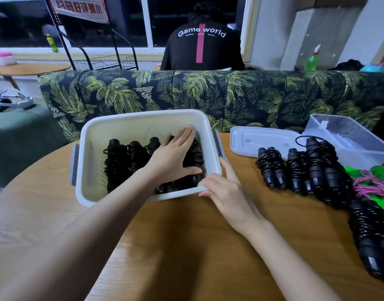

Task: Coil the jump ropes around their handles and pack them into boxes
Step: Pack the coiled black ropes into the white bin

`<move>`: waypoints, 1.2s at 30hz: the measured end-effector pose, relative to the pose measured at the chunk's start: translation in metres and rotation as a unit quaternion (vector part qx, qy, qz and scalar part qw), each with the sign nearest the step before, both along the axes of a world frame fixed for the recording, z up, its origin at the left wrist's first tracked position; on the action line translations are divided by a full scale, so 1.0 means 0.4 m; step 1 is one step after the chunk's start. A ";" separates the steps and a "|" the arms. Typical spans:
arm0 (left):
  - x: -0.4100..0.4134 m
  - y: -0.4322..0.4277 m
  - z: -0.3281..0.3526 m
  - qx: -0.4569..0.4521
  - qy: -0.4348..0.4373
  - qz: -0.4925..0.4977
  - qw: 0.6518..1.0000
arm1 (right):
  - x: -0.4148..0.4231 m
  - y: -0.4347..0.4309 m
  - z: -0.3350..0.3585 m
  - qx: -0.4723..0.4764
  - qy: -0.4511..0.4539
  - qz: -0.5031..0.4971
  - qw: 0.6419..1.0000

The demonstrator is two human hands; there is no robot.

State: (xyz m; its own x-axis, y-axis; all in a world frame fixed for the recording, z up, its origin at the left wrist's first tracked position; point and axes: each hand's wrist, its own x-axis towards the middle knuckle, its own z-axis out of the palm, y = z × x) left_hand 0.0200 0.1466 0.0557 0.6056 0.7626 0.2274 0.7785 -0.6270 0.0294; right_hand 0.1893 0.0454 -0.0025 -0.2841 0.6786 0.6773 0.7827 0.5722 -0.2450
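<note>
The white box (pixel 143 115) stands at about 11 o'clock on the tabletop (pixel 186 235), and several black ropes (pixel 116 161), already coiled on their handles, lie in it side by side. The left hand (pixel 173 153) lies flat on them with straight fingers and presses them down. The right hand (pixel 223 190) takes the rim of the white box at its 5 o'clock corner, thumb and fingers closed on it. More coiled bundles (pixel 317 168) wait at 3 o'clock, near a green and pink rope (pixel 380 183).

I judge the bundles to be light, with stiff handles and a thin springy cord that may slip loose. It seems best to hold a bundle around its middle, over the coils.

The leaf-pattern sofa (pixel 208 92) fills 12 o'clock, and a person in a black shirt (pixel 199 46) sits behind it. The tabletop is round, smooth wood. A clear box (pixel 349 135) and its lid (pixel 252 137) lie at 2 o'clock
</note>
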 end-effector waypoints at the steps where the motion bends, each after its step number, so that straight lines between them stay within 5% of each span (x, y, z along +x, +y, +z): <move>1: -0.005 -0.004 0.003 0.008 -0.015 -0.011 1.000 | 0.003 -0.003 0.003 -0.004 -0.001 -0.001 1.000; 8: -0.043 -0.022 -0.014 0.012 0.071 -0.002 0.997 | 0.012 -0.027 0.008 -0.009 -0.024 -0.017 1.000; 13: -0.036 -0.051 0.022 -0.030 0.012 -0.009 0.999 | 0.021 -0.052 0.009 0.047 -0.054 -0.048 0.996; 22: -0.218 -0.209 0.018 0.217 -0.081 0.165 0.959 | 0.113 -0.086 -0.002 0.057 -0.080 -0.093 0.991; 28: -0.189 -0.175 -0.060 -0.002 -0.332 0.181 0.926 | 0.201 -0.096 0.025 0.028 -0.052 -0.094 0.994; 32: -0.154 -0.165 -0.066 -0.011 -0.369 0.179 0.912 | 0.250 -0.107 0.029 -0.045 0.054 -0.076 0.995; 36: -0.153 -0.159 -0.068 -0.016 -0.379 0.177 0.908 | 0.338 -0.110 0.017 -0.027 0.087 -0.256 0.962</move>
State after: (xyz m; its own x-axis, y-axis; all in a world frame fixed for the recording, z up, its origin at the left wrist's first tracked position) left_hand -0.0413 0.0831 0.0286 0.0000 0.8925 0.4510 0.6795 -0.3308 0.6548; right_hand 0.3244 0.0015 0.0044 0.2107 0.7346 0.6449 0.9033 0.1060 -0.4158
